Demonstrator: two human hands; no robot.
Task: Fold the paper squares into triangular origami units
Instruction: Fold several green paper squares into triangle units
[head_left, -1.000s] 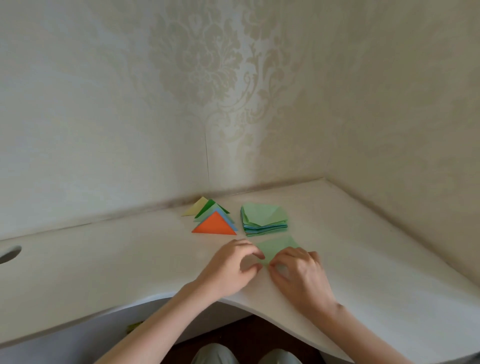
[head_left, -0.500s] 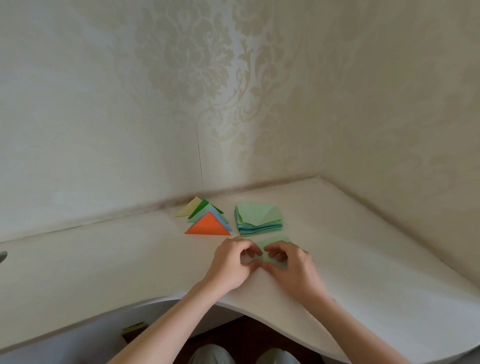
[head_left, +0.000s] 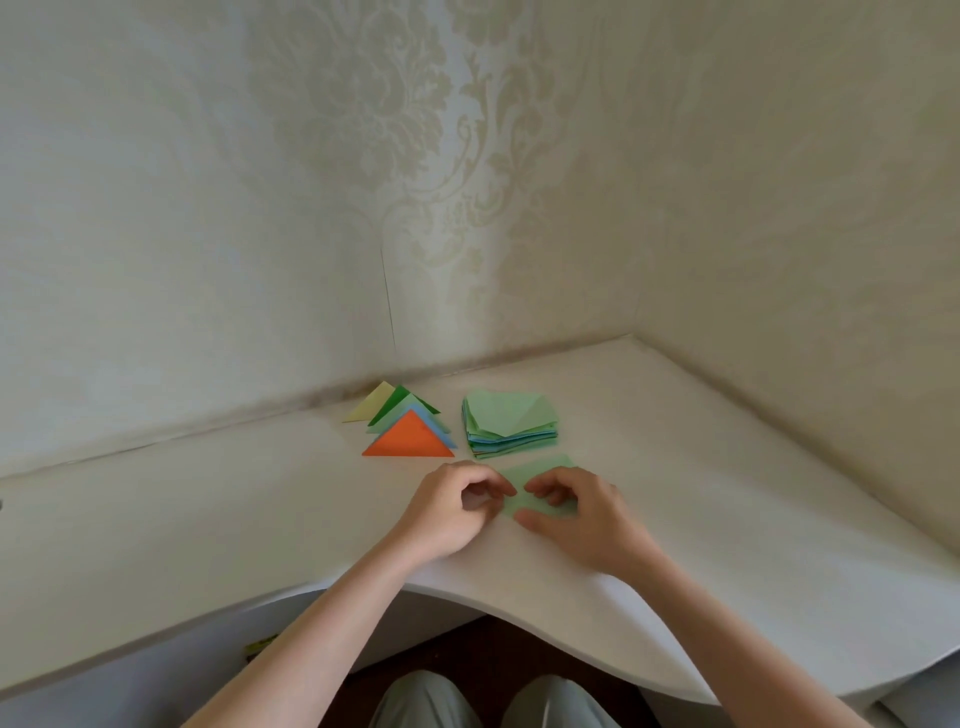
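Green sheet (head_left: 540, 475) on table (head_left: 208, 519): left hand (head_left: 452, 512) and right hand (head_left: 582, 519) both pinch it. Behind: folded triangles (head_left: 408, 434), paper stack (head_left: 511, 423).

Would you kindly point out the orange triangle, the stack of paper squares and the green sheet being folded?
orange triangle (head_left: 409, 440), head view, middle of its face.
stack of paper squares (head_left: 506, 415), head view, top sheet.
green sheet (head_left: 540, 467), head view, far uncovered part.

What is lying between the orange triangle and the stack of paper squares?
Nothing: in the head view only a bare strip of white desk separates the orange triangle from the stack of paper squares.
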